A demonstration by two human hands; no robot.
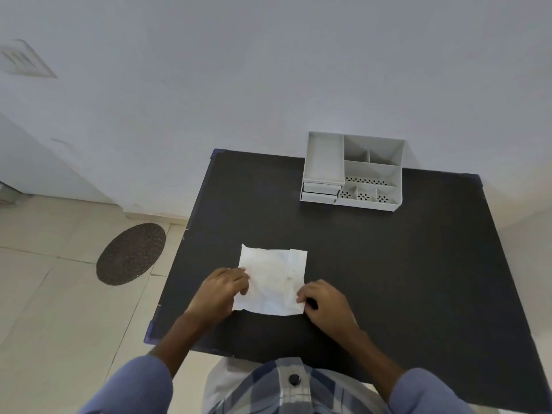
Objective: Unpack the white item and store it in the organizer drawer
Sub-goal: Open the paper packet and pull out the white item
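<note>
white item: flat, crumpled white wrapping/packet, lying on the black table; roughly square, so no clear long axis; edges run nearly parallel to the table's near edge, slightly rotated; a folded flap is seen along its far-right side.
item location: near-centre of the table, well apart from the organizer, on the person's side of it and to its left.
left hand: placed on the item's left edge, fingers curled over the paper, pinching or pressing it; exact grip cannot be told.
right hand: set at the item's near-right corner, fingers bent, corner apparently pinched; thumb hidden, so the grip is not confirmed.
step in hand: judged as the start of unwrapping; wrapping not yet opened, contents not visible.
next move: flap or corner to be lifted and peeled back while the other side is held down; light paper is likely to slide or tear, so a gentle pull is called for.
organizer: white, at the table's far edge against the wall, open compartments on its right side.
drawers: stacked at the organizer's left front; appear closed, so one must be pulled out before storing.
table: black, matte.
floor mat: round, dark, left of the table, not involved.
</note>
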